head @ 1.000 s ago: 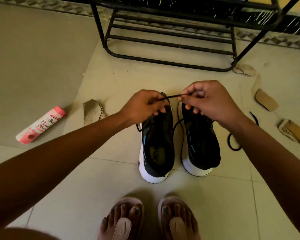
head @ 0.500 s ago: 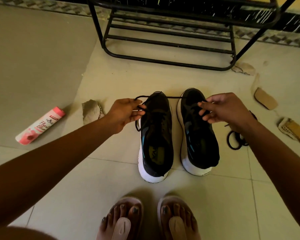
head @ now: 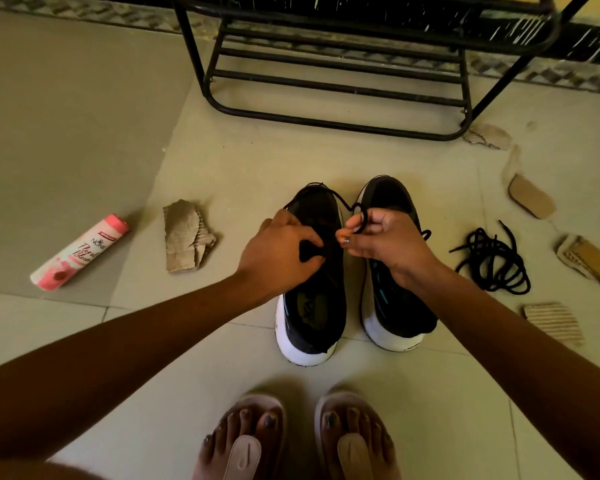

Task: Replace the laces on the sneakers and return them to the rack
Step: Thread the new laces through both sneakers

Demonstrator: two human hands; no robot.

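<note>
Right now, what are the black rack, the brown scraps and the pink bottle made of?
Rack: looks like metal tube painted black, with thin bent bars and rounded corners. Scraps: corrugated cardboard, dull brown, with ridges and torn edges. Bottle: probably plastic, smooth pink and white with printed writing, though I cannot be sure.

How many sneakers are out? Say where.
2, side by side on the floor: the left sneaker, being laced, and the right sneaker. The cropped rack may hide more.
</note>
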